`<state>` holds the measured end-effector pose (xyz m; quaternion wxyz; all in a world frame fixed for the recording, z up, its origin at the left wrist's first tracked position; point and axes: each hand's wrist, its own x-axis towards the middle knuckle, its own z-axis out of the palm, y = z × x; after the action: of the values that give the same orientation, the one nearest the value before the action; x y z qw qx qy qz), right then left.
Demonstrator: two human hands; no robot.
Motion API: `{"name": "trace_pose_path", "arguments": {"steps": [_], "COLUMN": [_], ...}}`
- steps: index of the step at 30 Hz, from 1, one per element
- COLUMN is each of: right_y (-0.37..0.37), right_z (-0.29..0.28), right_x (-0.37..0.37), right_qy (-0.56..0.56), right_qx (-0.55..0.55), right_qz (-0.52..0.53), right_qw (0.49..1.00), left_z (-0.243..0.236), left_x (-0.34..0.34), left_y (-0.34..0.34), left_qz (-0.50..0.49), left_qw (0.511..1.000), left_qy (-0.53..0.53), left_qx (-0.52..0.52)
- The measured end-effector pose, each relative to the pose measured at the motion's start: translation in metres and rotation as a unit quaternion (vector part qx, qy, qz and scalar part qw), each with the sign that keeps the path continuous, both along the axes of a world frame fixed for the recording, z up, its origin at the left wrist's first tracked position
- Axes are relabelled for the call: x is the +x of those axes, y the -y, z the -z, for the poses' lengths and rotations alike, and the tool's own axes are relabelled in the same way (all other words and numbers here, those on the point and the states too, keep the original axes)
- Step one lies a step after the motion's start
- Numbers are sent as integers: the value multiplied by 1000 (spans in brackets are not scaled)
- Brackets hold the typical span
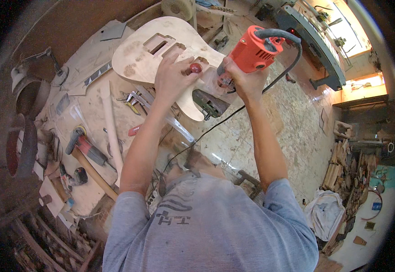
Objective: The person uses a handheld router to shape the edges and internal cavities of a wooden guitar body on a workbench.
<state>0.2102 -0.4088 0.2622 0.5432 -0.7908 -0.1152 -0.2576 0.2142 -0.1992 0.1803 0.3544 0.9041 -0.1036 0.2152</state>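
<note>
A pale wooden electric guitar body (136, 50) with routed cavities lies in front of me, its horn pointing back toward me. My left hand (172, 79) rests on top of it, fingers stretched out beside a cavity. A rounded dark red handle (196, 68) stands up by the thumb; whether the hand touches it is unclear. My right hand (247, 81) is wrapped around the lower part of a red power router (256, 50), whose clear base sits at the body's edge. The router's bit is hidden. Under the body, a dark metal vise or clamp (210, 103) partly shows.
The router's black cord (292, 59) loops right, then runs down past my arms. On the left bench lie an angle grinder (86, 145), a cordless drill (77, 177), a long wooden strip (111, 127) and calipers (136, 102). A grey machine (313, 50) stands far right.
</note>
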Motion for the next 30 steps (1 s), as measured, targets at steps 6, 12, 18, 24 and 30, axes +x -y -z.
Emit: {"name": "trace_pose_path", "arguments": {"steps": [6, 12, 18, 24, 30], "right_y": [2, -6, -19, -13, -16], "right_z": [3, 8, -1, 5, 0], "right_x": [26, 37, 35, 24, 17], "right_qy": [34, 15, 18, 33, 24], "right_qx": [-20, 4, -43, -19, 0], "right_qz": [-47, -63, -40, -26, -35], "right_qw": [998, 998, 998, 999, 999], "left_z": [4, 3, 6, 14, 10], "left_x": [6, 4, 3, 0, -3], "left_y": [0, 0, 0, 0, 1], "left_qz": [-7, -34, -68, -60, -41], "left_qw": [1000, 999, 996, 997, 997], "left_qy": [-14, 8, 6, 53, 35], "left_qx": [-19, -32, -55, -21, -48]}}
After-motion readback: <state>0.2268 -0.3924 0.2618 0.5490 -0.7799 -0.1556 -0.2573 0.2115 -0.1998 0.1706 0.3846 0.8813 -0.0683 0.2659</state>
